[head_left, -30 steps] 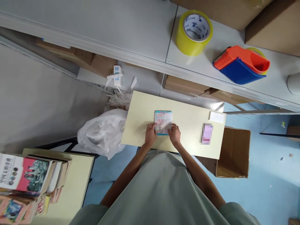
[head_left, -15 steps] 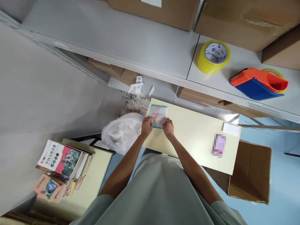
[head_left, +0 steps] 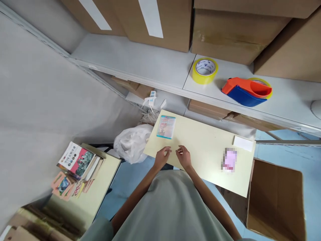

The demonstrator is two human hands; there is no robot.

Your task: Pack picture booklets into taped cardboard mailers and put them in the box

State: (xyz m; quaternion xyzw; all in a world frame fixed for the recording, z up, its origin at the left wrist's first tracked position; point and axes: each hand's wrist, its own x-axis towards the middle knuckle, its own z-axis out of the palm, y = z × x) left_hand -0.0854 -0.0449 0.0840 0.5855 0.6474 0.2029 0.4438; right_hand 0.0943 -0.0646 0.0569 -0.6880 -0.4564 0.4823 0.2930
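Note:
A flat packet (head_left: 166,127) with blue ends and a pale printed face lies at the far left of the cream table (head_left: 200,144). My left hand (head_left: 162,157) is just in front of it, over the near table edge, fingers curved and apart with nothing in them. Beside it, my right hand (head_left: 183,156) is likewise empty, its fingers bent and pointing toward the left one. Neither hand touches the packet. Toward the table's right end lie a blurred-out pink item (head_left: 229,160) and a white box (head_left: 243,143).
A grey shelf (head_left: 140,63) bears cardboard boxes (head_left: 160,20), a yellow tape roll (head_left: 205,71) and an orange-blue tape dispenser (head_left: 247,91). White plastic bags (head_left: 131,144) hang left of the table. Books (head_left: 76,160) are stacked on a side table. An open carton (head_left: 276,197) stands right.
Both hands have let go of the packet and drawn back toward my body. The packet stays on the table. My view has tilted up, showing more of the shelf boxes.

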